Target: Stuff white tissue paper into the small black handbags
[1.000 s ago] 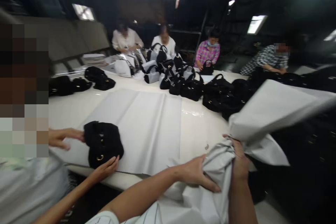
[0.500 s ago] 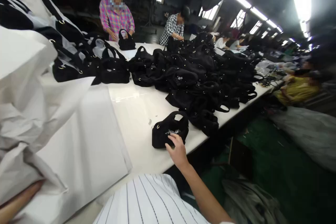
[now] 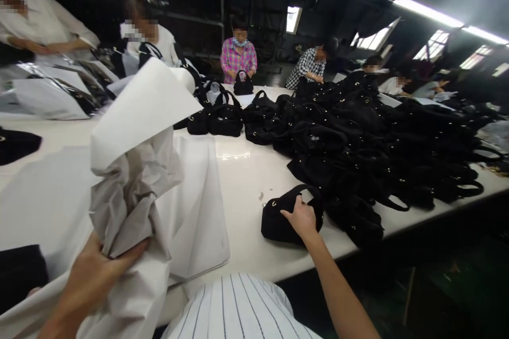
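My left hand [image 3: 97,270] is wrapped round a bunch of crumpled white paper [image 3: 133,196], lifted over the table at the left. A flat corner of the paper flops over the top of the bunch. My right hand [image 3: 304,217] is at the opening of a small black handbag [image 3: 278,222] that stands on the table. Thumb and index finger are spread apart over the bag; the other fingers are partly hidden. The bag's short handle [image 3: 304,189] stands up behind the hand, and a metal ring shows at its left end.
A large heap of black handbags [image 3: 358,137] covers the right and back of the white table [image 3: 242,180]. White sheets [image 3: 202,212] lie left of the bag. Several co-workers stand across the table, one in a pink plaid shirt [image 3: 238,55]. Plastic-wrapped items [image 3: 51,90] lie far left.
The view has swung left. My left hand has come further into view with the bunched paper. My right hand has shifted further over the bag's opening, covering the pale stuffing seen there before.
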`<state>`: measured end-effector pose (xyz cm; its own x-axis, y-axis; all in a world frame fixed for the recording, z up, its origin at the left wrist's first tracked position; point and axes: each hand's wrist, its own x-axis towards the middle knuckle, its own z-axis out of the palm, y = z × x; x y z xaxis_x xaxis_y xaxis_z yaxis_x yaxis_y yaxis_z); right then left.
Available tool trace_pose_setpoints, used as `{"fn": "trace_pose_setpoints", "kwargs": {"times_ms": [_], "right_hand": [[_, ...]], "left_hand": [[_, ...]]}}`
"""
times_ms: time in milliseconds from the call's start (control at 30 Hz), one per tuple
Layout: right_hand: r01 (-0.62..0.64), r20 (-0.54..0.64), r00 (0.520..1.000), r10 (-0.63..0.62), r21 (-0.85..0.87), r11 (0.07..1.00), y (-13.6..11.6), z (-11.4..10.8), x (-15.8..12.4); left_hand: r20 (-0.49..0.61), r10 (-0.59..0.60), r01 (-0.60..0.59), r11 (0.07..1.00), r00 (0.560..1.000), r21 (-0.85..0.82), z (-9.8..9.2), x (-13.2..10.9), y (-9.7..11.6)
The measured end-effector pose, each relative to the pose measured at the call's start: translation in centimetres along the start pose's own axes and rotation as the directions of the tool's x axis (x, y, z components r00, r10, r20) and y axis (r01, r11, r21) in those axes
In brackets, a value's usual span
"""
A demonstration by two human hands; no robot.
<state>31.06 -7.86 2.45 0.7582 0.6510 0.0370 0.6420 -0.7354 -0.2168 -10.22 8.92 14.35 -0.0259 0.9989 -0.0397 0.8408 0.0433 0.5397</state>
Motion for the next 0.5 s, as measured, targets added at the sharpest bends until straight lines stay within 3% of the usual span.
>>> {"fn": "trace_pose_setpoints", "kwargs": {"times_ms": [100, 167, 333, 500], "right_hand": [[-0.046, 0.208, 0.978, 0.003, 0.206, 0.978, 0.1, 0.5, 0.9], [-0.07, 0.262, 0.965, -0.027, 0.35, 0.934, -0.7, 0.6, 0.8], [-0.03, 0.201, 0.973, -0.115, 0.601, 0.799, -5.6, 0.8, -1.9], [0.113, 0.156, 0.958, -0.241, 0.568, 0.815, -11.7, 3.2, -5.0]], "left_hand": [[0.034, -0.055, 0.057, 0.996, 0.998, -0.07, 0.5, -0.1, -1.4], [0.003, -0.051, 0.051, 0.992, 0.999, -0.118, 0.5, -0.5, -1.6], [0.029, -0.019, 0.024, 0.982, 0.999, -0.185, 0.2, -0.8, -0.5], [0.094, 0.13, -0.105, 0.967, 0.987, -0.234, -0.5, -0.5, 0.9]]}}
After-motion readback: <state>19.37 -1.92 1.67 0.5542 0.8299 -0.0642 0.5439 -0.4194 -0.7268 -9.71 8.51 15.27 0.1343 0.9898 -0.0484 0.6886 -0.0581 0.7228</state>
